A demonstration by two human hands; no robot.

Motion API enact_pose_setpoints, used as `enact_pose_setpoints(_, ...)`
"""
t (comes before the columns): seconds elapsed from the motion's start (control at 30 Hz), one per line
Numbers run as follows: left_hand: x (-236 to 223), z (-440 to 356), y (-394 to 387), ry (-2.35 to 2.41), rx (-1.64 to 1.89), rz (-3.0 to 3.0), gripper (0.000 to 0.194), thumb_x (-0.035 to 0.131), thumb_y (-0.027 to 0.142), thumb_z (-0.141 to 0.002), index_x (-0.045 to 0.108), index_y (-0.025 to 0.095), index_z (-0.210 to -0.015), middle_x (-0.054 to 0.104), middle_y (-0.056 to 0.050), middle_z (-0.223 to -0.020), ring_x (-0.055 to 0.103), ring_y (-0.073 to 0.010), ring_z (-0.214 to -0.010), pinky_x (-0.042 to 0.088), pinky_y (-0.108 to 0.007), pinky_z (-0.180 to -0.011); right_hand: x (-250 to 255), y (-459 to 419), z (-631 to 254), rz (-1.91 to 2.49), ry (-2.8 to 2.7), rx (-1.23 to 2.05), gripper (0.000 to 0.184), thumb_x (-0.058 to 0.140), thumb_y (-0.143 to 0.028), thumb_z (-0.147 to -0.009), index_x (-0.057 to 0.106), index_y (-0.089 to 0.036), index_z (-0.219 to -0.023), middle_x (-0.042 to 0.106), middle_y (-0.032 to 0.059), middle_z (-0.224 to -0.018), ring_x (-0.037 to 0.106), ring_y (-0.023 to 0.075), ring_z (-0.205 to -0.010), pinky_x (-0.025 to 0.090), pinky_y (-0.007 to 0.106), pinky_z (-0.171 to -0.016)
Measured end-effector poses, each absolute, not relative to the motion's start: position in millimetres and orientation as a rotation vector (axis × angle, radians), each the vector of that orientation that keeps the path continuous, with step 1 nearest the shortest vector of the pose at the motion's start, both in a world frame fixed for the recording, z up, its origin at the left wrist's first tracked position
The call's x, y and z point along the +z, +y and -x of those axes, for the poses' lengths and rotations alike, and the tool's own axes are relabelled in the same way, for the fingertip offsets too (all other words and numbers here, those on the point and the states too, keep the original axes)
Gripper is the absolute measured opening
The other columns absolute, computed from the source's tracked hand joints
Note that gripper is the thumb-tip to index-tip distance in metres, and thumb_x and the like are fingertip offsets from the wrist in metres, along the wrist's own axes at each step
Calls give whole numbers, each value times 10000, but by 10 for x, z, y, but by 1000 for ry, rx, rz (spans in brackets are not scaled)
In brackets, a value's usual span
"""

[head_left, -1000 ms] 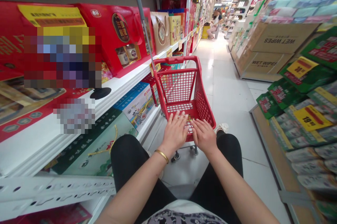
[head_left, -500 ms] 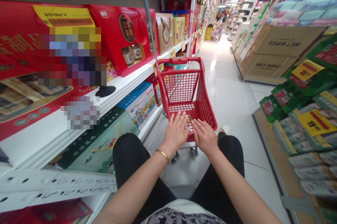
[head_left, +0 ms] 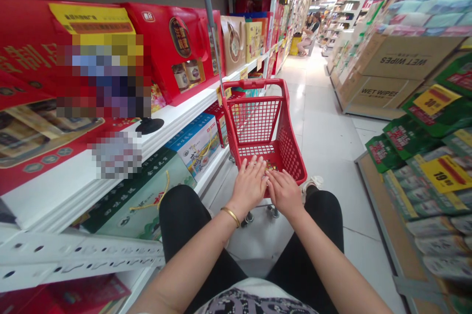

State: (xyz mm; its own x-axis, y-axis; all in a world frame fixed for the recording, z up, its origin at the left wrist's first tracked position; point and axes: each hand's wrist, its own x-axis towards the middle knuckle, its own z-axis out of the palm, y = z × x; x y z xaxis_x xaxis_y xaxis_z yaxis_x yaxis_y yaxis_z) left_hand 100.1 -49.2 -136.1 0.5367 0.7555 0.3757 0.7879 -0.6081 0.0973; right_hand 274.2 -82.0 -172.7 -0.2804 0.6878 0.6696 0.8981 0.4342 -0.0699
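Note:
A red plastic shopping cart [head_left: 254, 112] stands on the floor in front of my knees. My left hand [head_left: 248, 188], with a gold bangle [head_left: 231, 216] on its wrist, lies palm down over the cart's near end, its fingers stretched out. Beside it my right hand [head_left: 286, 192] is held the same way, fingers straight and pointing inward. The fingertips of both hands meet or nearly meet. Nothing shows in either hand. My palms are hidden, so I cannot tell whether they touch the cart's rim. Small coloured items, partly covered by my fingers, show in the cart.
On the left, a white shelf [head_left: 195, 100] bears red gift boxes [head_left: 162, 48], with a green box [head_left: 147, 196] below. Stacked wet wipes cartons [head_left: 383, 88] and green packs [head_left: 431, 112] line the right. A person [head_left: 309, 34] sits far down the aisle.
My right hand has shifted slightly left, so the two hands' fingertips are closer together. The whole view has moved a little; the cart looks unchanged.

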Motion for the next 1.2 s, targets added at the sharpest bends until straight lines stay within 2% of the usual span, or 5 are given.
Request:
enact_pose_setpoints(0.37,-1368,-1004,-504,-1355,-626,2661,538,327,405,-1081,488,138,-1519,414,-87,-1628,252,-233,-1567,164,-479,-1307,-1657,-860,-2890,1469,-1948,-465,716,566,-342,-958,310,-135,-1594,318,192,-1652,298,361,-1536,261,634,-1236)
enact_pose_setpoints(0.57,-1402,-1007,-489,-1343,-617,2658,544,326,413,-1079,493,135,-1515,415,-96,-1625,250,-241,-1568,175,-499,-1302,-1665,-843,-2878,1459,-1966,-437,330,555,-283,-966,690,-226,-1262,755,75,-1174,681,245,-1139,252,536,-1263)
enact_pose_setpoints(0.83,-1390,-953,-525,-1370,-630,2639,541,311,408,-1084,517,120,-1493,449,-93,-1605,285,-245,-1556,172,-491,-1303,-1535,-788,-2910,1311,-2115,-508,251,544,-297,-1002,752,-216,-1117,765,33,-827,700,153,-773,500,328,-1048)
enact_pose_setpoints(1.07,-1395,-936,-559,-1389,-655,2633,547,301,415,-1089,501,121,-1505,443,-97,-1608,276,-244,-1559,179,-491,-1298,-1457,-699,-3091,1238,-2123,-469,595,487,-167,-980,400,-191,-1568,772,68,-1107,714,175,-1050,478,365,-1134)
enact_pose_setpoints(1.2,-1400,-930,-574,-1382,-664,2642,548,316,416,-1086,499,117,-1506,443,-98,-1608,279,-246,-1558,169,-490,-1303,-1559,-785,-3042,1282,-2112,-419,638,542,-171,-901,462,-227,-1532,545,103,-1521,452,307,-1458,373,558,-1215)
